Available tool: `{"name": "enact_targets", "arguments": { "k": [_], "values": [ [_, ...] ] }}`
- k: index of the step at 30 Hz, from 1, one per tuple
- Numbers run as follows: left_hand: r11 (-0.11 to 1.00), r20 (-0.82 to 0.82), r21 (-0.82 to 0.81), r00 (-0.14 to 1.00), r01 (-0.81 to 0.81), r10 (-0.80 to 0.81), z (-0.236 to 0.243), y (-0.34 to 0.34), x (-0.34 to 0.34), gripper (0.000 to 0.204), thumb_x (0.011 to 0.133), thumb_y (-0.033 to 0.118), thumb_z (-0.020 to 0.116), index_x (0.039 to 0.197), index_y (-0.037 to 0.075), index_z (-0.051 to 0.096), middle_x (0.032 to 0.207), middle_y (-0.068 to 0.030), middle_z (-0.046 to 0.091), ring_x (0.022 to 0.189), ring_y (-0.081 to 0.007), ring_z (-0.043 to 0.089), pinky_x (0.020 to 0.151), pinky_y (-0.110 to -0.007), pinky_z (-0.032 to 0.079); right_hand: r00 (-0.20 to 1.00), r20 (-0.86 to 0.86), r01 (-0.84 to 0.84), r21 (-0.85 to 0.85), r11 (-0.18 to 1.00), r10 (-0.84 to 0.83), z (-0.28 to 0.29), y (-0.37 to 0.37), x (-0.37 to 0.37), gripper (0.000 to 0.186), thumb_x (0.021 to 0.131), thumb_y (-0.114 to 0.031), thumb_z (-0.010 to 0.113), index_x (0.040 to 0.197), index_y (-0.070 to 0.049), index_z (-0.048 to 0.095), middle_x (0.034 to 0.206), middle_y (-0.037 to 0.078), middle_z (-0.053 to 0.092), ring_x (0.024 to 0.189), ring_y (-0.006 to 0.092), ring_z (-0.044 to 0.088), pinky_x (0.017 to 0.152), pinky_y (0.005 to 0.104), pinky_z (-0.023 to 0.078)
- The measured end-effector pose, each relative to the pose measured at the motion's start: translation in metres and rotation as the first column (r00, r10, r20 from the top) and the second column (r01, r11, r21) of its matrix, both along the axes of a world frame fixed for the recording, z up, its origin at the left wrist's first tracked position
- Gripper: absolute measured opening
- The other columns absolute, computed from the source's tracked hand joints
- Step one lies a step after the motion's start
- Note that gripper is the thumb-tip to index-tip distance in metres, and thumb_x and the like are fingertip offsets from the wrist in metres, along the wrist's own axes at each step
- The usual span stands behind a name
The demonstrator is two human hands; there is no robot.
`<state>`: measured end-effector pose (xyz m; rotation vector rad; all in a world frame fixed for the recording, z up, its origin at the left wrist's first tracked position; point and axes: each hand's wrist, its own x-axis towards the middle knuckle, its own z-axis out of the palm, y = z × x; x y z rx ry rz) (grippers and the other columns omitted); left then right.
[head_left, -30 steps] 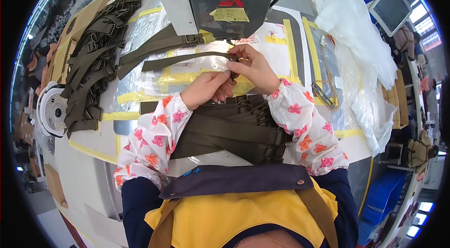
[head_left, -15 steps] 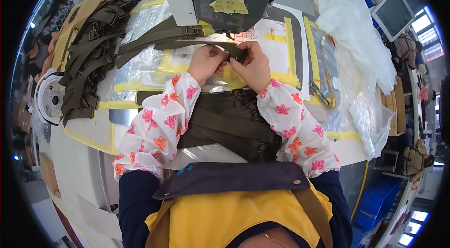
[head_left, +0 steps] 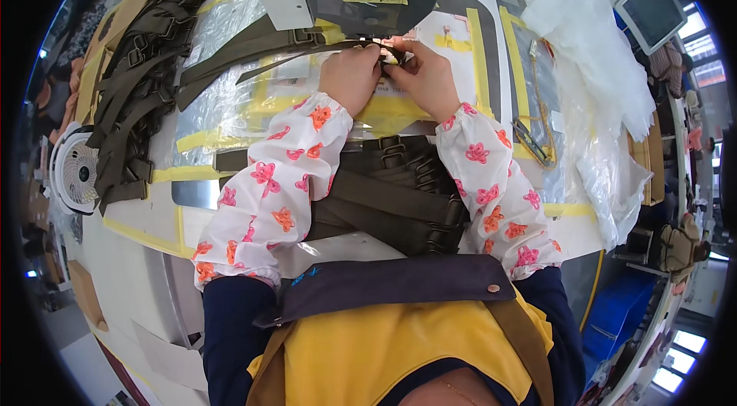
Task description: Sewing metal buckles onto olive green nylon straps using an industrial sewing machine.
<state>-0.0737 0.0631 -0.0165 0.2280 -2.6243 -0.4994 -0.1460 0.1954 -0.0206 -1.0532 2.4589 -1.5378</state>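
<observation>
My left hand (head_left: 351, 79) and my right hand (head_left: 424, 80) are close together under the front of a sewing machine head (head_left: 361, 14). Both have their fingers closed on an olive-green webbing strap (head_left: 270, 66), whose tail runs off to the left. The piece between my fingertips is partly hidden by the hands and the machine. Beside that tail lies another strap (head_left: 230, 56) with a metal buckle. Nearer my body, a stack of olive straps (head_left: 376, 195) with dark buckles rests on the table between my forearms.
A heap of buckled straps (head_left: 153, 53) lies at the left, beside a white fan (head_left: 74, 168). Clear plastic film (head_left: 583, 91) covers the right side. Small thread snips (head_left: 531, 141) lie there with a cord. Yellow tape (head_left: 485, 60) edges the work surface; a monitor (head_left: 651, 10) stands far right.
Both hands have moved forward and slightly right, carrying the strap in under the machine head. My view has also shifted a little.
</observation>
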Motion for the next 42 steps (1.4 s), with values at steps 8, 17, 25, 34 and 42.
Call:
{"name": "enact_targets", "arguments": {
  "k": [8,17,25,34,42],
  "values": [
    [0.937,0.237,-0.089,0.921,0.338,-0.309,0.008,-0.006,0.002,0.011,0.076,0.007,0.049,0.084,0.001,0.053,0.085,-0.0174,0.059,0.08,-0.0349,0.059,0.069,-0.044,0.047,0.965,-0.262,-0.062,-0.127,0.99,0.027,-0.006,-0.007,-0.003,0.033,0.069,-0.001,0.06,0.102,0.0,0.055,0.077,0.013,0.06,0.061,0.02,0.057,0.06,0.0291,0.047],
    [0.85,0.134,0.056,0.839,0.525,-0.527,-0.001,-0.03,0.001,0.027,0.08,0.009,0.052,0.107,0.006,0.056,0.101,-0.0132,0.057,0.087,-0.0316,0.057,0.074,-0.037,0.048,0.966,-0.257,-0.052,-0.104,0.993,0.024,-0.006,-0.005,-0.004,0.032,0.069,-0.002,0.061,0.101,0.0,0.056,0.078,0.012,0.06,0.059,0.018,0.056,0.057,0.0276,0.046],
    [0.831,0.118,-0.085,0.834,0.55,-0.539,-0.011,-0.031,0.014,0.037,0.084,0.012,0.044,0.12,0.005,0.044,0.117,-0.011,0.049,0.093,-0.0317,0.056,0.078,-0.036,0.047,0.952,-0.306,-0.067,-0.097,0.993,0.035,-0.005,-0.002,-0.005,0.033,0.069,-0.001,0.062,0.101,-0.001,0.055,0.08,0.011,0.06,0.06,0.019,0.056,0.057,0.0283,0.047],
    [0.779,0.188,-0.073,0.776,0.623,-0.602,-0.014,-0.036,0.011,0.037,0.084,0.009,0.043,0.121,0.003,0.043,0.115,-0.0142,0.05,0.093,-0.0314,0.055,0.079,-0.035,0.047,0.941,-0.338,-0.037,-0.054,0.998,0.016,-0.012,-0.001,-0.007,0.034,0.069,0.002,0.06,0.102,-0.003,0.056,0.089,0.009,0.061,0.062,0.0193,0.057,0.06,0.0274,0.048],
    [0.813,0.127,0.044,0.803,0.581,-0.582,-0.012,-0.036,0.008,0.031,0.086,0.013,0.049,0.115,0.003,0.049,0.108,-0.0163,0.054,0.092,-0.0327,0.055,0.079,-0.036,0.045,0.942,-0.334,-0.024,-0.073,0.997,-0.002,-0.015,-0.003,-0.007,0.032,0.068,0.004,0.06,0.099,-0.002,0.056,0.092,0.009,0.061,0.064,0.0191,0.058,0.061,0.0265,0.048]
  ]
}}
